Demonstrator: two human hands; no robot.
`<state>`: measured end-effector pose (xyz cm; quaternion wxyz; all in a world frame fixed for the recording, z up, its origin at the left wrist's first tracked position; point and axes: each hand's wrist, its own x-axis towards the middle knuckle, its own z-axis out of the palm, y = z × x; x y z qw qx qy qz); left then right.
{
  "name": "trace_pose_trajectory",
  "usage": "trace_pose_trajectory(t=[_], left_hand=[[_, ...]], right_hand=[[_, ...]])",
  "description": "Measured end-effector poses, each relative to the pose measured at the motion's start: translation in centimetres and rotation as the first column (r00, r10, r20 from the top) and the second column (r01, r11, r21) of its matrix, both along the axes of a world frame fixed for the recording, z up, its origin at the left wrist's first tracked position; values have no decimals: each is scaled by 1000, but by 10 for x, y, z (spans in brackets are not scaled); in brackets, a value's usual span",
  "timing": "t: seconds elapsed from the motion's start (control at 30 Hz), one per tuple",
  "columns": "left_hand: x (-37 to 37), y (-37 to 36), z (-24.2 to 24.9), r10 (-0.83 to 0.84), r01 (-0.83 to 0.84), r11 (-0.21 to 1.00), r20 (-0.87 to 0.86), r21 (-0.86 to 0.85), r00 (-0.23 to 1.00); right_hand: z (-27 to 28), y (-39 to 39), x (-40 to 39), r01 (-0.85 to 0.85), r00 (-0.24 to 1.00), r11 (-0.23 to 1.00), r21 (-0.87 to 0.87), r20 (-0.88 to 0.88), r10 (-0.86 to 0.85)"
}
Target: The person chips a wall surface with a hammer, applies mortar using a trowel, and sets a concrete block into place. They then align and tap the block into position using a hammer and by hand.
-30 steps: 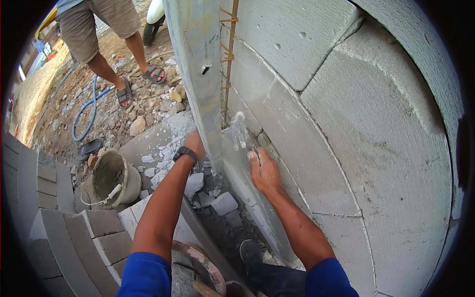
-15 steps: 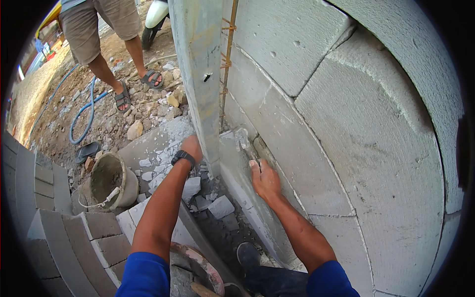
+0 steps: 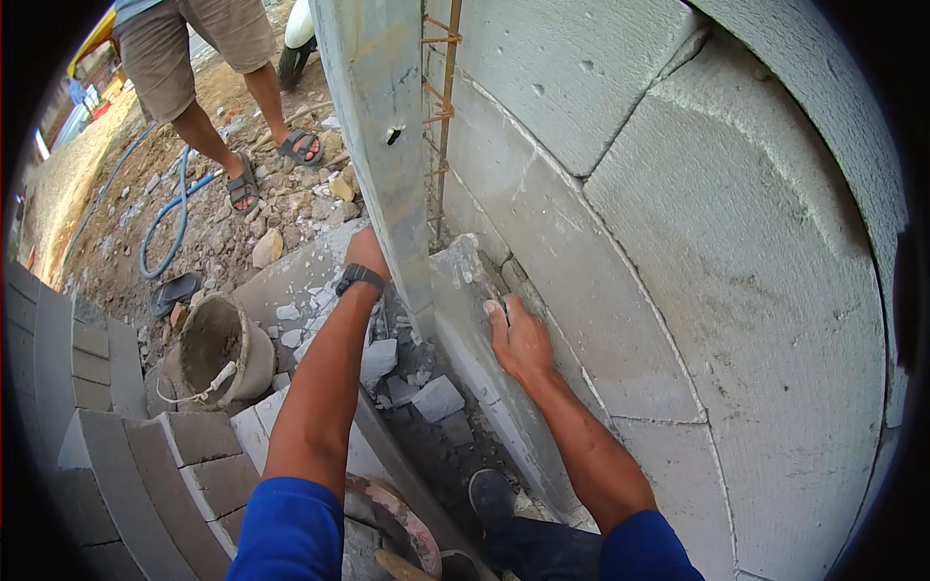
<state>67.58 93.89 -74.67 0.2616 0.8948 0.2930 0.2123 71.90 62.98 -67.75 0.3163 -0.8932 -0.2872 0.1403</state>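
Note:
My left hand [image 3: 366, 254], with a dark watch on the wrist, reaches behind the lower left edge of an upright grey board [image 3: 373, 116]. Its fingers are hidden by that board. My right hand [image 3: 521, 341] is closed low beside the block wall, above a pale, mortar-smeared ledge [image 3: 460, 290]. Something dark and thin shows at its fingertips, too small to name. Between the board and the wall stands a rusty rebar cage [image 3: 443, 116].
Large grey blocks [image 3: 746, 232] form the wall at right. A mortar-stained bucket [image 3: 228, 349] stands at left near broken block pieces [image 3: 438, 399]. A person in sandals [image 3: 242, 184] stands on rubble by a blue hose [image 3: 160, 232]. Below lies a round, mortar-crusted container [image 3: 417, 533].
The board's upper part has shifted slightly left, widening the gap to the rebar. My left hand has moved a little up and left behind it. My right hand stays near the ledge.

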Motion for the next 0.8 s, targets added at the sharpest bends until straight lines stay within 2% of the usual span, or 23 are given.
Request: trace_pose_trajectory(t=[0.03, 0.13, 0.2, 0.27, 0.37, 0.47, 0.53, 0.63, 0.67, 0.73, 0.8], left_hand=[[5, 1, 2, 56, -55, 998, 22, -33, 998], [18, 21, -21, 63, -63, 998, -26, 27, 998], [20, 38, -60, 13, -7, 999, 108, -49, 994], [18, 33, -65, -3, 9, 999, 115, -52, 993], [3, 17, -35, 46, -45, 999, -37, 23, 998], [-6, 2, -17, 62, -69, 997, -172, -38, 983], [-9, -10, 4, 46, -73, 992, -242, -102, 969], [-9, -2, -26, 13, -11, 999, -62, 37, 998], [-11, 2, -32, 18, -15, 999, -93, 36, 995], [-10, -1, -31, 20, -16, 1000, -151, 26, 988], [-15, -11, -28, -7, 4, 999, -74, -33, 997]], right_hand=[[7, -1, -2, -10, 1000, 1000, -20, 13, 10], [9, 0, 3, -48, 998, 998, -47, 39, 49], [3, 4, 5, -40, 998, 996, -79, 37, 43], [1, 15, 10, 5, 999, 991, -133, 39, 0], [11, 8, -3, -7, 1000, 994, -106, 12, 9], [14, 8, 4, -40, 998, 990, -137, -47, 34], [6, 15, 8, 21, 999, 994, -109, -32, -24], [0, 14, 5, 11, 1000, 1000, -13, -5, -11], [-3, 9, 1, -7, 1000, 1000, 18, -1, 7], [-2, 17, 10, 26, 999, 997, -68, -28, -28], [4, 20, 13, 54, 998, 994, -97, -24, -56]])
